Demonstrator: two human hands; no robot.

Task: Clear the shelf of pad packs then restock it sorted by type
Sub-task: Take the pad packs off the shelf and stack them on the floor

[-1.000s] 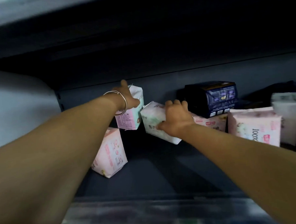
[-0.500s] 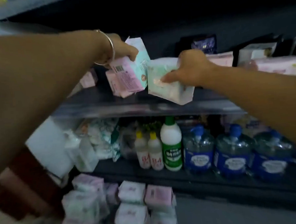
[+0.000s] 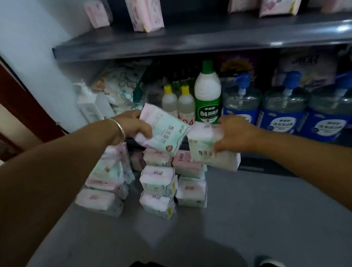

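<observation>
My left hand point(image 3: 133, 125), a bangle on its wrist, grips a pink and mint pad pack point(image 3: 165, 132) held tilted in the air. My right hand point(image 3: 235, 134) grips a white and pale green pad pack point(image 3: 207, 152) beside it. Both packs hang above several stacks of pad packs point(image 3: 157, 181) on the grey floor. On the dark shelf point(image 3: 206, 37) above, several pink pad packs point(image 3: 146, 10) still stand.
The lower shelf holds a green and white disinfectant bottle point(image 3: 207, 95), two yellow-capped bottles point(image 3: 178, 102) and blue pump bottles point(image 3: 283, 107). A white wall point(image 3: 34, 49) and a dark red door frame point(image 3: 10, 97) stand at left. The grey floor point(image 3: 246, 211) spreads in front of the stacks.
Both hands have pulled their packs off the upper shelf and brought them down over the floor stacks. The view has tilted from the shelf down to the floor.
</observation>
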